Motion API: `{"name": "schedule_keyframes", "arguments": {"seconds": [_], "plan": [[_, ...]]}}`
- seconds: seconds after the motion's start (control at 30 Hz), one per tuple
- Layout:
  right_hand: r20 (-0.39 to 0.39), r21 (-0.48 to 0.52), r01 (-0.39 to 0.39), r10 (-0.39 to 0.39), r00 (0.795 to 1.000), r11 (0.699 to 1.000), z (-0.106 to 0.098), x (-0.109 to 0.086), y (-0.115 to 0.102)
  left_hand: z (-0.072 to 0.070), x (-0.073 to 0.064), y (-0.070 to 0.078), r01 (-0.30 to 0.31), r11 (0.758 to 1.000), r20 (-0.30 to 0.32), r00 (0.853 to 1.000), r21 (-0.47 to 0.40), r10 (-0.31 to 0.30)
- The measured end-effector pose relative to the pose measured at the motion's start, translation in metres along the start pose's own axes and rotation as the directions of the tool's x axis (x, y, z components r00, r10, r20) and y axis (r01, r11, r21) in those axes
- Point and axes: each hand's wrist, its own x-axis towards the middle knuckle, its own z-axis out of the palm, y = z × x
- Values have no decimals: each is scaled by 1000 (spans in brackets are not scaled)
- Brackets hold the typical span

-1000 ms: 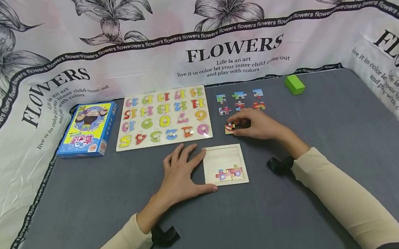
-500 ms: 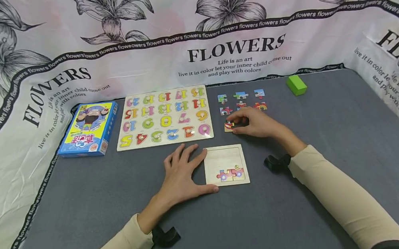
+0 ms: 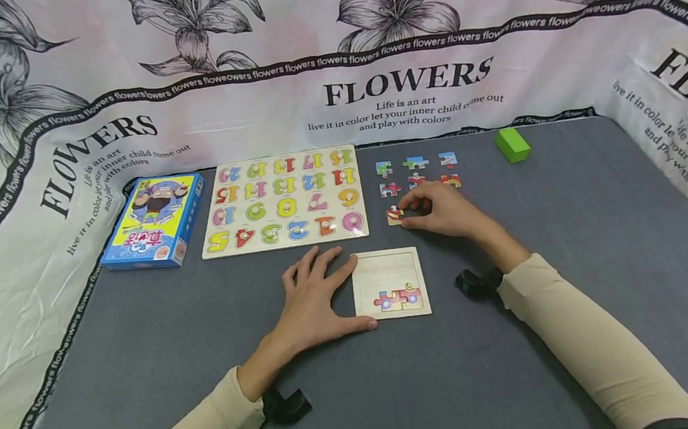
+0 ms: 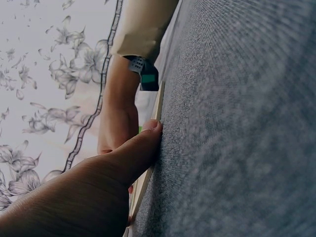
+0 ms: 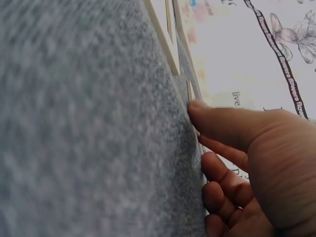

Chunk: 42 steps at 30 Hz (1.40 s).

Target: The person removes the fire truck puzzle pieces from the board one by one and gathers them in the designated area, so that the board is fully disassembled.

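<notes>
The left hand (image 3: 312, 307) lies spread at the left side of a small square wooden puzzle tray (image 3: 361, 275). Its thumb touches the tray's lower-left corner and its index finger the upper-left corner; the left wrist view shows the thumb (image 4: 143, 140) along the tray's edge. Two joined pink jigsaw pieces (image 3: 397, 300) sit at the tray's lower right. Beyond the tray, the right hand (image 3: 443, 210) pinches the right side of a red-and-yellow jigsaw piece (image 3: 394, 216) between thumb and index finger, low at the table. In the right wrist view, its thumb (image 5: 217, 121) partly hides that piece.
Several loose jigsaw pieces (image 3: 416, 163) lie in two rows behind the right hand. A wooden number board (image 3: 285, 244) lies behind the left hand, with a blue-and-yellow box (image 3: 152, 222) left of it. A green block (image 3: 512, 145) stands at the back right, before a flower-printed cloth.
The right hand's fingers have shifted slightly at the jigsaw piece, showing a little more of it. The left hand stays at the tray, and the pieces in it look unchanged.
</notes>
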Motion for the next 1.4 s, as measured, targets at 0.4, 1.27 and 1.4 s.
{"name": "schedule_keyframes", "arguments": {"seconds": [0.4, 1.27, 1.4], "plan": [[-16, 11, -35, 35, 999, 999, 1, 1, 0, -1, 0, 1, -5, 1000, 0, 1000, -4, 5], [-25, 178, 84, -80, 996, 980, -1, -29, -15, 0, 0, 0, -13, 1000, -6, 1000, -13, 13], [23, 193, 129, -136, 990, 973, 0, -35, -23, -1, 1, 1, -9, 1000, 2, 1000, -17, 9]]}}
